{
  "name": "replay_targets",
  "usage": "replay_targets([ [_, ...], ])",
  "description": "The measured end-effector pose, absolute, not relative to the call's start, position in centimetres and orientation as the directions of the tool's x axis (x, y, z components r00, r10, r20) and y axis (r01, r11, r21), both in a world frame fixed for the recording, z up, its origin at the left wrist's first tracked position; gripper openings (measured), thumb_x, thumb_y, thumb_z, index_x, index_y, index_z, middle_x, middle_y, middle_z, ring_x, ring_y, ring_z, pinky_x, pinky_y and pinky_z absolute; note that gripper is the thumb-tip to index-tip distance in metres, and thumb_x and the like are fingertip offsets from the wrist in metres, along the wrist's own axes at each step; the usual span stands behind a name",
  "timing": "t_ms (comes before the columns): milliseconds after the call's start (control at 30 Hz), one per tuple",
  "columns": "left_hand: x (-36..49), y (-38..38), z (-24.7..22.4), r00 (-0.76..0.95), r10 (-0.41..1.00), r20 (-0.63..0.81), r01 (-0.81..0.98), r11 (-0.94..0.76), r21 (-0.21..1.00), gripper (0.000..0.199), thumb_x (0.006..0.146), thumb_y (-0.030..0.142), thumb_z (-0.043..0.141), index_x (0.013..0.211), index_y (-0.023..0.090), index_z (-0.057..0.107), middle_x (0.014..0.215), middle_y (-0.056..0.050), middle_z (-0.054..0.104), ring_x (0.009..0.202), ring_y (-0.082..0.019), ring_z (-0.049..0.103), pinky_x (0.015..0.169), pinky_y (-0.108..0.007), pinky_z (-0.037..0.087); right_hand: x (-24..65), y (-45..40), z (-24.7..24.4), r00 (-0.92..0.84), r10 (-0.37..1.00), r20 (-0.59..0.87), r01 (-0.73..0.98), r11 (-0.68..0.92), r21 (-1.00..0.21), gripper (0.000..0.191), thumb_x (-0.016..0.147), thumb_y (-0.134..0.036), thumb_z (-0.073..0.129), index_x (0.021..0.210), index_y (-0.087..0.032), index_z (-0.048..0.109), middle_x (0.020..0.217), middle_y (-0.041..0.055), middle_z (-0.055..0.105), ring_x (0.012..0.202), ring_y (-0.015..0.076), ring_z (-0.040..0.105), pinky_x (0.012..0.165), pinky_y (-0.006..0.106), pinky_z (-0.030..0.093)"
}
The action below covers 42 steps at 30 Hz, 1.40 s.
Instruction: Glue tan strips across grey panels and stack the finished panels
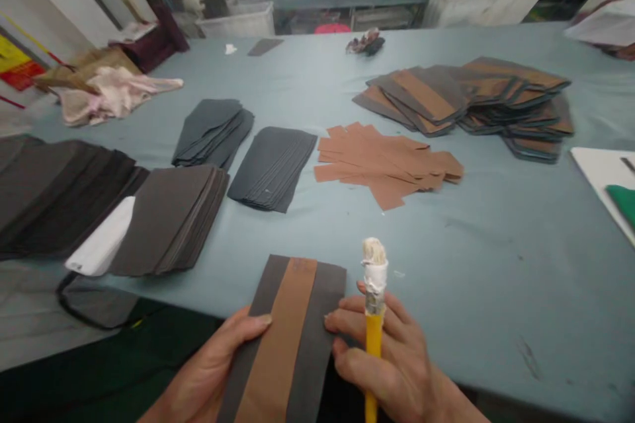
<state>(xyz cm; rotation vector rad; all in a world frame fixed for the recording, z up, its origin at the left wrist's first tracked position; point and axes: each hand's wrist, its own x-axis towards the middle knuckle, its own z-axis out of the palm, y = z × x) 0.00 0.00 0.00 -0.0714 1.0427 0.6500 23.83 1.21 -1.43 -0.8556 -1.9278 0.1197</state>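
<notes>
Rectangular dark grey sheet with a central tan strip, lying at the near edge of the pale blue counter; left hand pinches its left edge. Right hand closed around yellow stick with white-wrapped tip, fingers touching the sheet's right edge.

Nothing legible; yellow sign blurred

The one head-worn camera looked forward and down from just above the person's hands; it faced across a grey-blue work table from the near edge; the left hand and right hand were nearest, both cut off by the bottom of the frame; the tabletop receded up the picture; white bins stood far off along the top, with the wide view blurring toward its edges.
</notes>
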Motion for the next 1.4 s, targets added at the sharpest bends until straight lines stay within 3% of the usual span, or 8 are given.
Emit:
replay_targets([
  [133,-0.5,0.7,1.0,0.39,0.528,-0.755,-0.502,0.809,0.306,0.055,0.082,0.037,0.088,0.129,0.014,0.074,0.107,-0.015,0.083,0.098,-0.036,0.081,0.096,-0.045,0.062,24.0,1.6,-1.1,-0.266,0.647,0.715,0.441,0.741,-0.507,0.029,0.097,-0.002,0.051,0.079,-0.024,0.057,0.083,-0.0005,0.074,0.077,0.0131,0.072,0.077,0.024,0.058],
  [267,-1.7,1.1,0.4,0.163,0.686,-0.709,-0.401,0.703,0.587,0.042,0.093,0.05,0.07,0.111,0.013,0.081,0.095,-0.013,0.083,0.082,-0.03,0.081,0.079,-0.037,0.065,24.1,2.5,0.3,-0.185,0.737,0.65,0.331,0.669,-0.666,0.028,0.09,-0.001,0.054,0.078,-0.025,0.048,0.081,-0.0032,0.07,0.061,0.0093,0.066,0.055,0.018,0.05],
  [367,-2.7,1.9,-0.2,-0.117,0.82,-0.56,-0.231,0.526,0.819,0.04,0.095,0.049,0.062,0.098,0.016,0.083,0.093,-0.01,0.083,0.087,-0.026,0.079,0.073,-0.028,0.063,24.0,3.4,1.9,-0.08,0.769,0.634,0.266,0.629,-0.73,0.032,0.088,0.002,0.057,0.089,-0.028,0.045,0.08,-0.0065,0.067,0.062,0.0083,0.067,0.059,0.016,0.054],
  [467,-2.2,3.6,0.3,-0.206,0.937,-0.283,-0.225,0.236,0.945,0.043,0.087,0.052,0.077,0.116,0.021,0.081,0.12,-0.007,0.081,0.123,-0.025,0.071,0.094,-0.023,0.058,23.9,4.3,3.1,0.042,0.798,0.601,0.271,0.57,-0.775,0.033,0.09,-0.003,0.064,0.1,-0.029,0.046,0.086,-0.0064,0.067,0.071,0.0084,0.07,0.069,0.017,0.059],
  [567,-0.1,5.3,1.7,0.06,0.978,-0.198,-0.394,0.205,0.896,0.074,0.08,0.078,0.074,0.13,0.023,0.075,0.136,-0.011,0.075,0.137,-0.034,0.063,0.112,-0.037,0.052,23.9,5.1,3.4,0.097,0.836,0.539,0.276,0.498,-0.822,0.027,0.092,-0.01,0.066,0.1,-0.029,0.048,0.085,-0.0072,0.066,0.071,0.0068,0.067,0.069,0.014,0.058],
  [667,2.1,5.9,2.2,0.272,0.933,-0.235,-0.448,0.338,0.828,0.07,0.082,0.071,0.078,0.132,0.021,0.074,0.129,-0.013,0.078,0.131,-0.037,0.067,0.114,-0.046,0.053,23.9,5.3,3.1,0.102,0.872,0.478,0.263,0.44,-0.858,0.025,0.094,-0.013,0.067,0.097,-0.029,0.048,0.083,-0.0081,0.065,0.068,0.0059,0.063,0.067,0.012,0.056],
  [1033,3.5,5.3,2.1,0.152,0.843,-0.517,-0.447,0.525,0.724,0.054,0.071,0.038,0.096,0.119,0.02,0.079,0.104,-0.01,0.085,0.097,-0.034,0.082,0.088,-0.043,0.068,24.6,4.7,1.9,0.048,0.994,0.098,-0.02,0.099,-0.995,0.02,0.1,-0.026,0.066,0.097,-0.028,0.046,0.078,-0.0082,0.062,0.063,0.007,0.057,0.06,0.016,0.049],
  [1400,3.4,5.3,2.5,-0.028,0.798,-0.603,-0.417,0.539,0.732,0.061,0.063,0.034,0.096,0.119,0.019,0.077,0.098,-0.009,0.085,0.091,-0.036,0.082,0.08,-0.044,0.07,24.7,3.0,1.5,0.026,0.995,0.097,-0.022,0.098,-0.995,0.014,0.108,-0.031,0.057,0.102,-0.028,0.045,0.09,-0.0029,0.071,0.069,0.01,0.066,0.066,0.022,0.058],
])
